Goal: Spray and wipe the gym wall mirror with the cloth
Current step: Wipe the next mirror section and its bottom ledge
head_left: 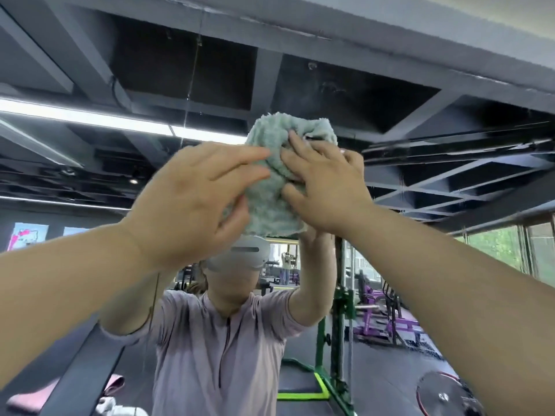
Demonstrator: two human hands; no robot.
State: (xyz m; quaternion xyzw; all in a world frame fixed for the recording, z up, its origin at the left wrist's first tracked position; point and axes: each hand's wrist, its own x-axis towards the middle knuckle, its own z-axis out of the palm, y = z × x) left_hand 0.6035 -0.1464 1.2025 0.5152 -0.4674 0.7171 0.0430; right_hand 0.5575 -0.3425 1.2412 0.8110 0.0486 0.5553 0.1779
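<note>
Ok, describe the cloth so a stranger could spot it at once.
Start from the wall mirror that fills the view. High at its centre, the raised left hand and right hand meet on the cloth. It alone is pale green, fluffy and crumpled; everything round it is bare skin or dark reflection.

Green rack [342, 304] beside purple machines [369, 322]; weight plate [441, 394] lower right; light strip [84, 115] overhead; pink mat [24, 399] lower left.

We wear one pale lilac short-sleeved top [192, 355], dark zip [223, 349] at the neck. On our head: one light grey headset [243, 261], dark slot [244, 249] in front.
</note>
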